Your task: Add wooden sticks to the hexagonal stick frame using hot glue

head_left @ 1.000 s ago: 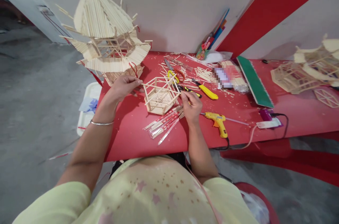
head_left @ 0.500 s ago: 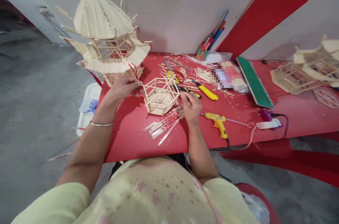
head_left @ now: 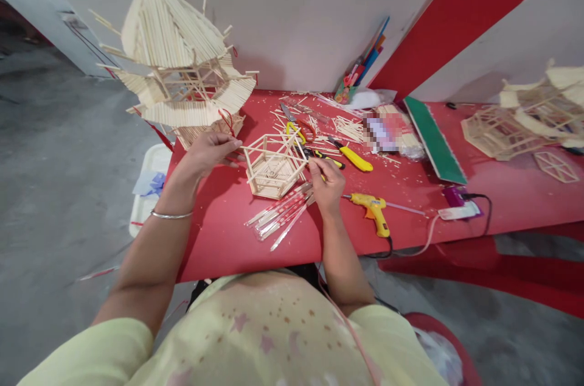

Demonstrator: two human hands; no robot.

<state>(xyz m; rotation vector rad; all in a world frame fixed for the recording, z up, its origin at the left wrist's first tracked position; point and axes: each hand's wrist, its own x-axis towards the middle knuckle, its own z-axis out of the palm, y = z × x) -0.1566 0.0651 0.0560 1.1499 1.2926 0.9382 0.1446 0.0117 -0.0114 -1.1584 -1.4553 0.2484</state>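
A small hexagonal frame of thin wooden sticks point(head_left: 272, 171), with a closely laid base and an open upper ring, stands between my hands on the red table. My left hand point(head_left: 210, 153) is closed in a pinch at the left corner of its upper ring. At the right corner, the fingertips of my right hand point(head_left: 327, 184) are pinched together on the frame. Clear packets with red-and-white print point(head_left: 280, 214) lie just in front of it. To the right of my right hand rests a yellow hot glue gun point(head_left: 375, 210) with a glue stick in its back.
A tall stick pagoda point(head_left: 177, 69) stands at the back left. Behind the frame are scissors point(head_left: 296, 128), a yellow utility knife point(head_left: 356, 157) and loose sticks point(head_left: 347, 128). A green board point(head_left: 435, 141) and another stick model point(head_left: 497, 130) sit rightward; a power strip point(head_left: 460, 210) lies near the edge.
The whole view has shifted very slightly. Both hands keep their pinch on the stick frame, which stays in nearly the same place on the table.
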